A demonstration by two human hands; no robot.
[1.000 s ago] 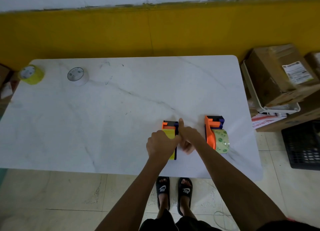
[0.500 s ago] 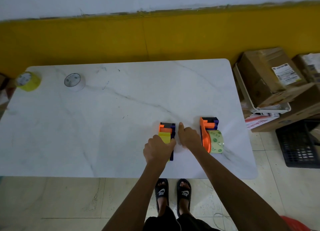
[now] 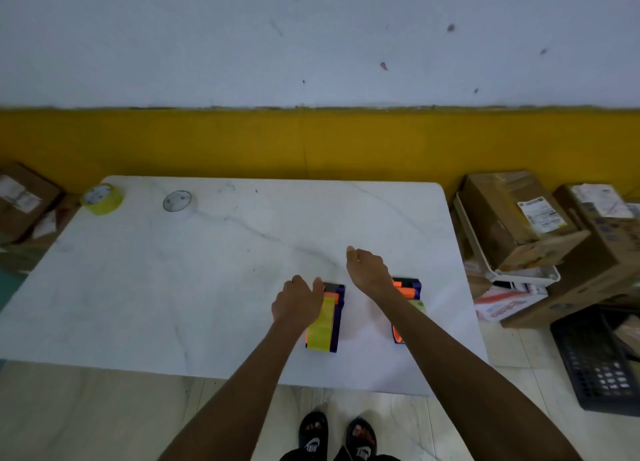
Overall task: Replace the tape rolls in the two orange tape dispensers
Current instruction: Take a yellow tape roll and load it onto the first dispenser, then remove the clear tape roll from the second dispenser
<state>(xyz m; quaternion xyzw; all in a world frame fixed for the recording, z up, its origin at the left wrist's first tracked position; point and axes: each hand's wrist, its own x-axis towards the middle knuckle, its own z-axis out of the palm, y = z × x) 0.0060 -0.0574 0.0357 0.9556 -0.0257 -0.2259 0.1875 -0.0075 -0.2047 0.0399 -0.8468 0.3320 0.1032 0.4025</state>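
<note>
The left hand rests curled against the left dispenser, fingers bent over its far orange end, thumb side touching the yellow tape; whether it truly grips I cannot tell; the right hand hovers above the desk at about 1 o'clock from the left one, fingers loosely curled, holding nothing; its forearm crosses over the right dispenser, hiding much of it; both dispensers lie near the desk's near edge, orange and dark blue; at 10 o'clock, well apart, a yellow tape roll and a clear tape roll sit by the far edge; cardboard boxes stand on the floor at 3 o'clock beside a dark crate.
</note>
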